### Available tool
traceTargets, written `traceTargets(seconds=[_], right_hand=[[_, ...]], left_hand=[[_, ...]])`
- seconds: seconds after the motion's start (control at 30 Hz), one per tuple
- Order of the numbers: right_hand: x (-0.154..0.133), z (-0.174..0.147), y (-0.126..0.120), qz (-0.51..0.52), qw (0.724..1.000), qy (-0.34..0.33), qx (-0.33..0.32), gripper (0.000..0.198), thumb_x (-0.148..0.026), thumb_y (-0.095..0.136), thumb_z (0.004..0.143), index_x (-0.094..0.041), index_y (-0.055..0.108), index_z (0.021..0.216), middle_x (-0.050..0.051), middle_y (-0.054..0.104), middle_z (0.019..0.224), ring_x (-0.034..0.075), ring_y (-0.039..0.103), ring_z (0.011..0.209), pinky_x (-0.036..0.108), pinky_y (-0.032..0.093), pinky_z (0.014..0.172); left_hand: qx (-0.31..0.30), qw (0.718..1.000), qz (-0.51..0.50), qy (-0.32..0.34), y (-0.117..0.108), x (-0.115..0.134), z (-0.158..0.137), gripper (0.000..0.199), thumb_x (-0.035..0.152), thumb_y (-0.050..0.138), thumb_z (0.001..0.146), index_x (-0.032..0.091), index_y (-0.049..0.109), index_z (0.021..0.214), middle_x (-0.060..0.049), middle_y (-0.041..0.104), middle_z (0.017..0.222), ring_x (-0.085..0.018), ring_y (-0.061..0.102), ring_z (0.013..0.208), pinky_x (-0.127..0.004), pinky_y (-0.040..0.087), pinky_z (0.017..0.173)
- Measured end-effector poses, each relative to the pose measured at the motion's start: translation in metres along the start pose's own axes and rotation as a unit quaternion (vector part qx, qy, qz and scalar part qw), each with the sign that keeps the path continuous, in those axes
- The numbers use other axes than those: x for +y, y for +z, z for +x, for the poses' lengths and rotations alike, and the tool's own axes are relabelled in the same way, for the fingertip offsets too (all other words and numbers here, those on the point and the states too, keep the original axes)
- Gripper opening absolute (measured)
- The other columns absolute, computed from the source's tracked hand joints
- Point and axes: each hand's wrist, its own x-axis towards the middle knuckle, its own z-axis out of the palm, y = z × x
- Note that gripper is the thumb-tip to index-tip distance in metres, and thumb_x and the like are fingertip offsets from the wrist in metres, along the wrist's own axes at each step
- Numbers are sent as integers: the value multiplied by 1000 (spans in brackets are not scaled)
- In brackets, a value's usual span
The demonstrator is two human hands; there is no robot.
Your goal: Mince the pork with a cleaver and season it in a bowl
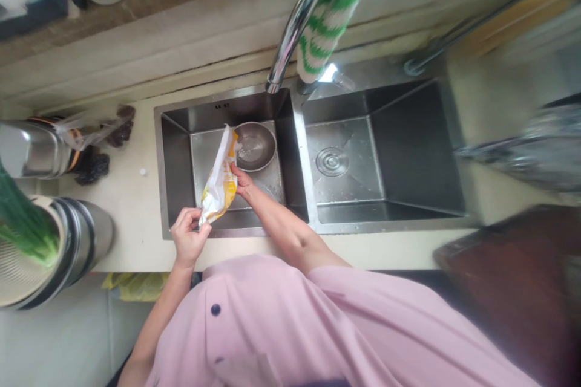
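Note:
A white and yellow plastic packet (221, 178) hangs slanted over the left sink basin (179, 151). My left hand (188, 233) pinches its lower corner near the basin's front edge. Further up, my right hand (242, 182) is closed round the packet's right side; part of its fingers lies behind the packet. The packet's upper end reaches over the rim of a round metal bowl (256, 145), which rests on the basin floor. Something small and pale shows inside the bowl, too blurred to name.
A curved chrome faucet (290, 30) hangs above the left basin, with a green and white striped cloth (324, 30) behind it. The right basin (349, 163) has a round drain. Left stand a container of green onions (31, 236) and a steel canister (29, 148).

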Motion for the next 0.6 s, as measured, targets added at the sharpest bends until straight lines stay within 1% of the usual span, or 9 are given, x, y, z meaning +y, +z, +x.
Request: traceTargets(seconds=[0.1, 0.23, 0.37, 0.47, 0.6], right_hand=[[-5, -1, 0, 37, 999, -3, 34, 21, -37, 58, 86, -17, 62, 90, 4, 73, 76, 21, 70, 90, 37, 54, 88], [-12, -1, 1, 57, 997, -19, 53, 28, -45, 53, 88, -18, 61, 89, 3, 73, 74, 21, 70, 88, 38, 55, 87], [-13, -1, 3, 63, 995, -14, 74, 27, -44, 52, 89, -19, 60, 84, 3, 72, 70, 21, 70, 87, 37, 55, 87], [-12, -1, 4, 61, 995, -19, 78, 28, -46, 54, 87, -19, 60, 88, 4, 73, 76, 22, 70, 90, 40, 54, 89], [-10, 0, 1, 52, 996, -20, 74, 36, -50, 58, 83, -18, 61, 98, 5, 74, 84, 23, 69, 94, 41, 53, 90]], left_hand=[[-6, 1000, 7, 3, 0, 0, 3, 14, 8, 61, 67, 17, 61, 78, -1, 59, 81, -12, 58, 73, -19, 49, 57], [-23, 1000, 13, 11, 1, -1, 4, 14, 8, 61, 67, 17, 60, 77, -1, 59, 80, -12, 57, 73, -19, 48, 57], [-28, 1000, 9, 0, 3, -5, 3, 12, 10, 61, 67, 17, 60, 78, -2, 59, 81, -12, 58, 75, -20, 49, 59], [-25, 1000, 4, -8, 3, -6, 4, 12, 11, 61, 67, 17, 60, 78, -2, 59, 81, -13, 58, 75, -20, 49, 59], [-28, 1000, 4, -11, 2, -5, 5, 11, 12, 61, 67, 17, 60, 77, -2, 59, 81, -13, 58, 75, -20, 50, 58]])
